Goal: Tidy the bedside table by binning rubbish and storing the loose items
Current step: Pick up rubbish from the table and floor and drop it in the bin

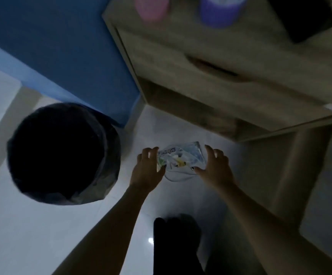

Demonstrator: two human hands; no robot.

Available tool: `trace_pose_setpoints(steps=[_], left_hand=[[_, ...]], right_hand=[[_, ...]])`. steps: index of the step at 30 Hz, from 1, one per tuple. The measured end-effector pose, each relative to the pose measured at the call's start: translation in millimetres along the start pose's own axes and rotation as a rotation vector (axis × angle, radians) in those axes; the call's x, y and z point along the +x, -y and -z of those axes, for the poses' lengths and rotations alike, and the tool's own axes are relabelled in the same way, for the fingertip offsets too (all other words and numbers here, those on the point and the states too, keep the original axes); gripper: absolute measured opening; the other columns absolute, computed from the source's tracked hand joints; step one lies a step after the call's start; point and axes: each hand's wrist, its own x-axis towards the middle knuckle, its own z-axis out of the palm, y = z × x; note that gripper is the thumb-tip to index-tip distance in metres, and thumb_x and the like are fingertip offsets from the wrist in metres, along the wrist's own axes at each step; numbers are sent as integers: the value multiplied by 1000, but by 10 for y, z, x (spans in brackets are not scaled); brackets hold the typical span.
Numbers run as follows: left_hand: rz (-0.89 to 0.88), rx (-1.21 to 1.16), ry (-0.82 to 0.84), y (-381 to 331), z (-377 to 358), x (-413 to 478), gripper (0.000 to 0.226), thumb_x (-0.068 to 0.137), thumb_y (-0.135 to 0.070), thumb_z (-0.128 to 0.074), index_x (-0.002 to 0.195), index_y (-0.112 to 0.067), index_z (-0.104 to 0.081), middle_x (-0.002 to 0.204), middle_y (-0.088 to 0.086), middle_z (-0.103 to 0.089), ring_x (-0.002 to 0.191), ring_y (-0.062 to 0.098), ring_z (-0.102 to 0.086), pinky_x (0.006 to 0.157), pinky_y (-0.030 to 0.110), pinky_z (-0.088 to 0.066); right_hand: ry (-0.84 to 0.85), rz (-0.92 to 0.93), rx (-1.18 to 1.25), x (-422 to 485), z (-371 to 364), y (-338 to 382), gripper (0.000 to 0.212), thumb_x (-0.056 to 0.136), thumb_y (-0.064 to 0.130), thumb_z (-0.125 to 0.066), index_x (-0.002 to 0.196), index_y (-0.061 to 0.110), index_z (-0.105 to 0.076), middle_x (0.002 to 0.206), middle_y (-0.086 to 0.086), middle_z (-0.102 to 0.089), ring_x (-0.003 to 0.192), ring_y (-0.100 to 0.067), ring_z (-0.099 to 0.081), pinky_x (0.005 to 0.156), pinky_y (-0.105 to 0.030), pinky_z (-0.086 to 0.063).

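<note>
A crumpled clear plastic wrapper (181, 161) with blue and yellow print is low over the white floor, between my two hands. My left hand (148, 165) touches its left edge with the thumb under it and the fingers spread. My right hand (213, 165) touches its right edge, fingers curled and apart. To the left stands a round bin (61, 153) lined with a black bag, its mouth open and dark inside. The wooden bedside table (230, 80) rises behind, its drawer shut.
On the bedside table stand a pink cup (151, 8), a purple cup (218, 10) and a black object (308, 18). A blue bed side (58, 46) fills the upper left. My dark-clothed leg (177, 245) is at the bottom centre.
</note>
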Motion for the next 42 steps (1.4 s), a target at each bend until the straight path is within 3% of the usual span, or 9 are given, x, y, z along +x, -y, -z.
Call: trace_pose_setpoints(steps=[6,14,19,21,23,27,32,38,42], left_hand=[[146,-64,79,470,-855,646,72,89,-33,-61,148,-13,-24,147,15,-29,127,34,-40,97,44,-46],[361,-331,-90,667,-1279,1139,53,82,-21,-69,123,-8,-38,122,23,-47,103,38,-56,83,44,-55],[483,-551,46,855,-1256,1224,59,67,-42,-81,103,-3,-57,95,8,-67,84,29,-67,72,39,-60],[513,-632,147,838,-1169,1199,26,78,-34,-74,79,-10,-63,80,10,-65,77,25,-63,65,31,-54],[534,-687,211,797,-1085,1143,23,87,-25,-67,69,-15,-56,76,11,-58,69,19,-59,59,25,-53],[531,-812,214,654,-798,864,16,86,-19,-69,79,-7,-59,89,17,-63,78,23,-61,61,25,-57],[448,-775,181,413,-343,520,6,80,-5,-72,80,-2,-66,95,29,-68,83,37,-67,76,47,-59],[445,-813,281,46,289,195,19,82,5,-64,100,11,-66,99,26,-68,82,32,-67,65,28,-60],[424,-824,357,-221,859,-152,3,82,3,-67,84,2,-69,88,23,-69,68,21,-70,61,25,-59]], right_hand=[[-10,-89,4,642,-829,-389,89,75,49,-72,145,26,-22,139,-16,-33,124,-34,-38,83,-40,-49],[-134,-210,308,1082,-1232,-484,56,78,20,-70,121,12,-35,124,-21,-44,103,-39,-54,66,-30,-40],[-139,-266,406,1206,-1234,-550,50,77,15,-73,111,12,-37,122,-19,-51,101,-35,-57,58,-24,-39],[-138,-268,443,1215,-1217,-595,47,76,12,-74,102,16,-35,119,-20,-55,99,-35,-59,59,-26,-42],[-119,-291,502,1171,-1179,-617,46,77,15,-74,100,16,-35,115,-19,-58,97,-35,-62,68,-37,-53],[-84,-439,496,1010,-981,-664,45,82,19,-69,120,3,-50,120,-19,-61,107,-37,-62,86,-39,-54],[-62,-466,487,779,-542,-631,27,78,17,-63,94,-2,-72,96,-17,-74,92,-30,-71,81,-39,-58],[-79,-467,434,457,59,-412,28,80,24,-65,96,2,-73,99,-13,-74,94,-27,-70,80,-35,-58],[-45,-512,590,-114,666,-151,15,91,20,-59,79,12,-64,90,-10,-70,91,-25,-68,82,-31,-55]])
